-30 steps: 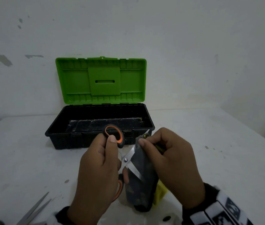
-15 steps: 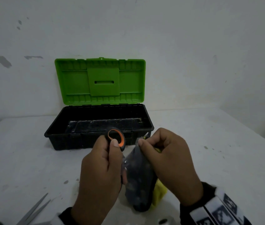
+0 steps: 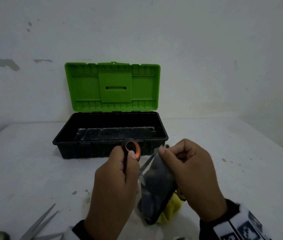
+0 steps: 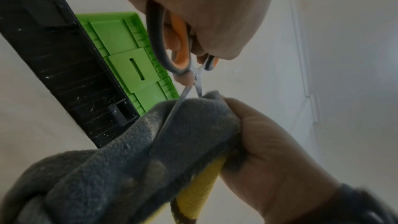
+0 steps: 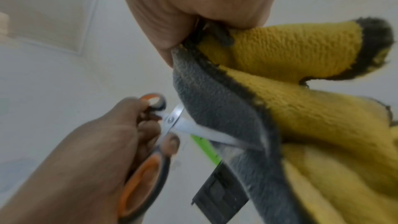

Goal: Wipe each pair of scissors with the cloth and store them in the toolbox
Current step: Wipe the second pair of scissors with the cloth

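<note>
A: status? sweep left to right
B: 7 o'clock of the table [image 3: 33,161]: a second pair of scissors [image 3: 38,224], bare steel blades, green handle at the frame edge. Lying loose, nobody touching it
A: toolbox?
B: toolbox [image 3: 110,135] at 12 o'clock, green lid propped open against the wall, black tub shows nothing stored that I can make out
A: step in hand?
B: wiping, I'd say. First pair, the orange-handled scissors [image 3: 131,150], is held above the table at 6 o'clock, just in front of the box. Blades are splayed apart
A: left hand?
B: left hand [image 3: 114,187] is curled tight round the handles, thumb on the upper loop
A: right?
B: right hand [image 3: 191,179] bunches the cloth [image 3: 156,191], grey face out, yellow behind, and pinches a fold of it over one blade near the tip. Other blade lies bare against the grey side
A: next?
B: my read: draw the pinched fold along the blade, do the bare blade too, close the pair, then lay it in the tub at 12 o'clock. Needs fingers kept off the edge. After that the green pair at 7 o'clock is still to do
</note>
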